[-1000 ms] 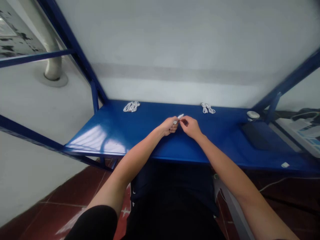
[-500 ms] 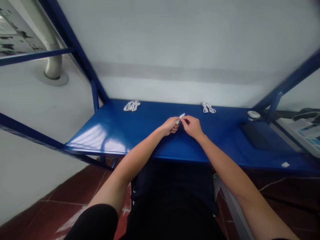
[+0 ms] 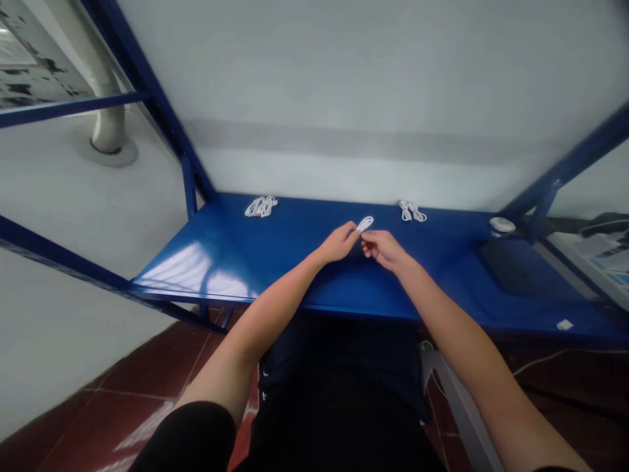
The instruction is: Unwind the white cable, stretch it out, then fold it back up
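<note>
A white cable (image 3: 365, 223), folded into a narrow looped bundle, is held above the blue table (image 3: 295, 226). My left hand (image 3: 340, 242) is closed around its lower part, which the fingers hide, while the loop sticks out away from me. Close against it, my right hand (image 3: 382, 248) has thumb and forefinger pinched at the base of the loop; whether a tie or a cable end lies in that pinch is too small to tell. Two tied white cable bundles (image 3: 413, 212) lie beyond my right hand. Looser white cable coils (image 3: 261, 206) lie at the back left.
A dark flat object (image 3: 506, 265) rests on the right side of the table, with a round white item (image 3: 502, 226) behind it. Near the front right edge lies a small white piece (image 3: 565, 324). Blue frame posts (image 3: 189, 183) rise at both ends before a pale wall.
The cable's loop now stands out clearly beyond my left hand. My right hand has turned, its pinch shifting to the base of the loop. The view has moved slightly.
</note>
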Demonstrator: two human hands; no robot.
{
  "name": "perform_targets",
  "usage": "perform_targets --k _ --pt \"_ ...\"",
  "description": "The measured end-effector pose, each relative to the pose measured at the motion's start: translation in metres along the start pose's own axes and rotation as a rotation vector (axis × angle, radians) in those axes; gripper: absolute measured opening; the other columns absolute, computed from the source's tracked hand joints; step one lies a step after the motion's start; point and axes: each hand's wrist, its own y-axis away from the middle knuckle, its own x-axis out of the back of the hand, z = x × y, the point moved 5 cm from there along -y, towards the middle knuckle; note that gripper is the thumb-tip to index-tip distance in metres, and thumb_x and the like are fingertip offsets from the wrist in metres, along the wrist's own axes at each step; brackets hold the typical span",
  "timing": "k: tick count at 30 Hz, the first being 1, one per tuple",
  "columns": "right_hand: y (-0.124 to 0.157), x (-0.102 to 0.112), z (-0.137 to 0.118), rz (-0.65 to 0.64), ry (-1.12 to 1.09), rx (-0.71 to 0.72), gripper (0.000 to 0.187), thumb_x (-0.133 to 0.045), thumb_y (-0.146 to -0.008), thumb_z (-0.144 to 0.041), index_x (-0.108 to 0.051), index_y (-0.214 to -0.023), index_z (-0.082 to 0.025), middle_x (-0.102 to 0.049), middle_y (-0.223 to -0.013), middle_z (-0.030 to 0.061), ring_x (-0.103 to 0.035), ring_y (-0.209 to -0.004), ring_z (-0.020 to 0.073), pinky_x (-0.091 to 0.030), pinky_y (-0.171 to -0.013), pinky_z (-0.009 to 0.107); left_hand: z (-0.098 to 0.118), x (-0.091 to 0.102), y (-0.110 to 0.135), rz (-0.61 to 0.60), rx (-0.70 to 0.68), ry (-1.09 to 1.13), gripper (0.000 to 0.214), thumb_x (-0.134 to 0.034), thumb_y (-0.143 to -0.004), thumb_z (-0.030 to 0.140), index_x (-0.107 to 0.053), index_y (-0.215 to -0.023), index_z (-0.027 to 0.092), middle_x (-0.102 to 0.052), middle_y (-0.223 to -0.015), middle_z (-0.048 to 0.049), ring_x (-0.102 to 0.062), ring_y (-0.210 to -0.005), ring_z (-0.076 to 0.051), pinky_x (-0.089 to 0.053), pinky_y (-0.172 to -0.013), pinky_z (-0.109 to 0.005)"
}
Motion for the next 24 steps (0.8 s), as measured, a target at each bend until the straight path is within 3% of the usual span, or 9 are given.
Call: perform_targets --k 3,5,8,12,15,21,24 --pt "0.002 -0.002 0.002 -0.053 -0.079 -0.107 0.011 -0.069 -0.072 -0.018 -0.060 -0.066 -0.015 -0.057 -0.058 0.0006 -0.051 -0.048 0.0077 -0.043 -0.041 0.018 -0.001 0.001 0.000 0.009 -0.019 -0.025 0.021 -0.042 -0.094 0.033 -0.043 -0.077 0.020 -0.047 -0.057 0.0070 -0.042 -0.051 -0.008 -0.035 -0.053 -0.022" --pt "0.001 -0.002 0.001 -0.034 -0.007 -0.048 0.012 -0.066 -0.075 -0.021 -0.060 -0.068 -0.015 -0.058 -0.061 0.0014 -0.052 -0.049 0.0089 -0.044 -0.042 0.019 -0.004 0.000 -0.002 0.012 0.056 0.032 0.024 -0.040 -0.095 0.033 -0.042 -0.075 0.020 -0.046 -0.054 0.0067 -0.042 -0.047 -0.008 -0.034 -0.050 -0.022" --pt "0.001 0.001 -0.004 0.082 0.293 0.221 0.012 -0.063 -0.079 -0.029 -0.061 -0.076 -0.017 -0.060 -0.067 0.0020 -0.055 -0.053 0.0125 -0.047 -0.046 0.024 -0.009 -0.001 -0.003 0.020 0.220 0.166 0.025 -0.037 -0.096 0.030 -0.041 -0.073 0.020 -0.043 -0.048 0.0069 -0.040 -0.040 -0.008 -0.030 -0.043 -0.022" --pt "0.009 -0.003 -0.012 0.175 0.747 0.650 0.017 -0.063 -0.080 -0.028 -0.062 -0.094 -0.020 -0.066 -0.082 0.0044 -0.060 -0.064 0.0166 -0.052 -0.065 0.032 -0.010 -0.001 -0.001 0.023 0.353 0.272 0.024 -0.038 -0.096 0.028 -0.041 -0.073 0.020 -0.041 -0.046 0.0068 -0.038 -0.036 -0.007 -0.025 -0.037 -0.020" --pt "0.013 -0.006 -0.014 0.189 0.913 0.788 0.015 -0.059 -0.083 -0.029 -0.063 -0.094 -0.020 -0.066 -0.085 0.0060 -0.059 -0.065 0.0177 -0.051 -0.069 0.034 -0.009 -0.002 0.001 0.002 0.365 0.260 0.025 -0.041 -0.096 0.031 -0.042 -0.073 0.020 -0.042 -0.047 0.0062 -0.039 -0.035 -0.007 -0.025 -0.037 -0.019" --pt "0.019 -0.006 -0.022 0.247 0.958 0.843 0.018 -0.054 -0.087 -0.030 -0.062 -0.073 -0.021 -0.063 -0.072 0.0054 -0.058 -0.069 0.0190 -0.049 -0.070 0.033 -0.009 -0.003 0.000 -0.015 0.299 0.177 0.025 -0.039 -0.097 0.031 -0.042 -0.075 0.021 -0.043 -0.048 0.0064 -0.040 -0.038 -0.007 -0.028 -0.040 -0.020" --pt "0.015 -0.003 -0.020 0.229 0.771 0.677 0.020 -0.059 -0.082 -0.035 -0.060 -0.068 -0.020 -0.062 -0.065 0.0031 -0.058 -0.060 0.0176 -0.050 -0.062 0.032 -0.008 -0.001 -0.002 -0.016 0.170 0.062 0.024 -0.038 -0.097 0.031 -0.042 -0.076 0.020 -0.047 -0.052 0.0056 -0.044 -0.044 -0.008 -0.034 -0.048 -0.021"
